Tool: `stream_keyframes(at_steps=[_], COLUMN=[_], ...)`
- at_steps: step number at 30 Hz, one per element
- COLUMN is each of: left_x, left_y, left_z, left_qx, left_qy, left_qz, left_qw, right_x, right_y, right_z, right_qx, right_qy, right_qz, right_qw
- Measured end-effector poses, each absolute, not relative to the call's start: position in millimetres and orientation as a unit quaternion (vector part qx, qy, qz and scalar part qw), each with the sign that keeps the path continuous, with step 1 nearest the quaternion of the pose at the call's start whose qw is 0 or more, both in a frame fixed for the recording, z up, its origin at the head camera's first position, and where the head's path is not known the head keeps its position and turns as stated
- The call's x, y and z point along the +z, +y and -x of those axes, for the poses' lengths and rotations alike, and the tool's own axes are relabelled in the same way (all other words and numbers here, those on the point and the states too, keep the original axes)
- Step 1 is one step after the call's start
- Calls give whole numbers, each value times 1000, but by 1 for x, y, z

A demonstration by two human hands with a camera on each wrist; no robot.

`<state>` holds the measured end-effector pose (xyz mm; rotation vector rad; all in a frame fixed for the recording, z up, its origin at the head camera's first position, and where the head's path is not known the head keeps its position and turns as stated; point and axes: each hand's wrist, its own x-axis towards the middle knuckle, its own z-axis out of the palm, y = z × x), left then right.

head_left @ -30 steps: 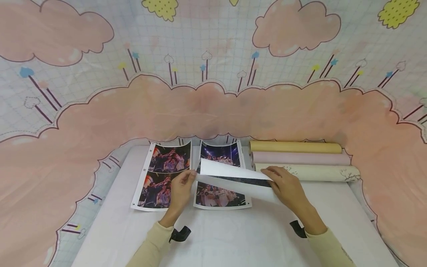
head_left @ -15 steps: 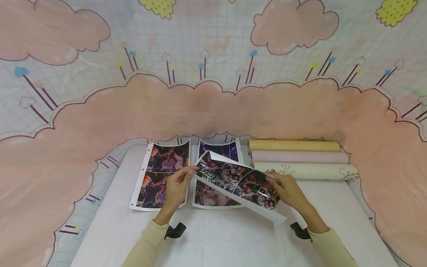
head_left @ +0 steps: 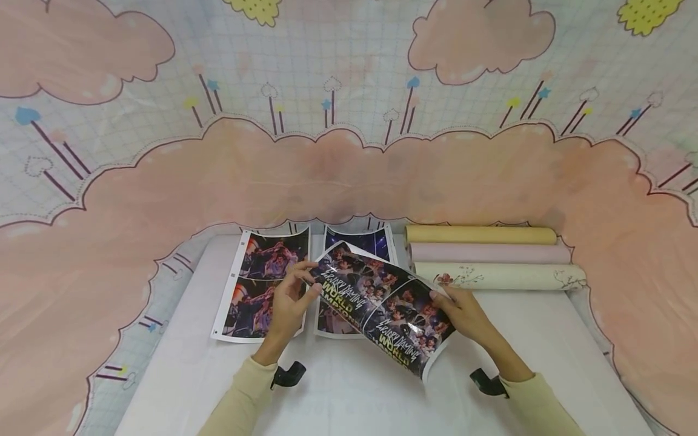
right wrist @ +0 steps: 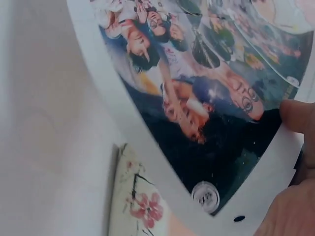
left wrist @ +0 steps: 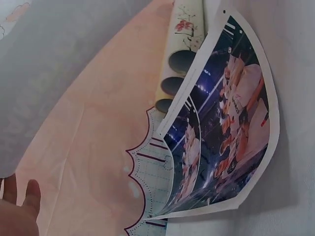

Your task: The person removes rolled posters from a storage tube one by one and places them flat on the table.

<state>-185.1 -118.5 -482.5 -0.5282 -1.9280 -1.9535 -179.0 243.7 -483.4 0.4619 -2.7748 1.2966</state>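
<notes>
A glossy photo print with dark group pictures and yellow and white lettering hangs tilted and curved above the table. My left hand holds its left edge between thumb and fingers. At the right edge my right hand pinches it, the thumb on the picture side in the right wrist view. Beneath it lies another photo sheet, partly covered; the left wrist view shows this stage photo sheet with curled edges. A third photo sheet with two red-toned pictures lies on the left, partly behind my left hand.
At the back right lie a yellow roll, a pink roll and a cream roll with printed blossoms, side by side. The white table meets a cloud-patterned cloth behind. A black mount sits at my left wrist.
The held print has turned from showing mostly its white back to showing its picture side, its right end dropping toward me. The other sheets and the rolls stay in place.
</notes>
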Motion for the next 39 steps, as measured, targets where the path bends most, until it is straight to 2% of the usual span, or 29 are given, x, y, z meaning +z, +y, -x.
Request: stream_keyframes(at_steps=[7, 13, 21, 26, 29, 35, 39], left_x=[-478, -474, -490, -496, -499, -500, -499], left_y=[-112, -108, -96, -89, -88, -89, -92], left_z=[185, 186, 180, 173, 172, 172, 173], left_qx=[-706, -715, -723, -727, -737, -755, -756], left_qy=[-676, -675, -665, -668, -663, -649, -649], left_qz=[183, 163, 187, 150, 121, 89, 81], left_qw=[107, 81, -9, -46, -51, -28, -24], right_x=[-482, -482, -486, -490, -492, -496, -499], right_y=[241, 236, 227, 222, 221, 218, 217], right_z=[176, 178, 179, 176, 174, 171, 170], right_qx=[502, 537, 600, 636, 636, 631, 600], right_qy=[-858, -839, -797, -768, -766, -767, -793], right_qz=[-100, -74, -27, 10, 29, 27, 2], right_qw=[-48, -55, -61, -81, -89, -116, -102])
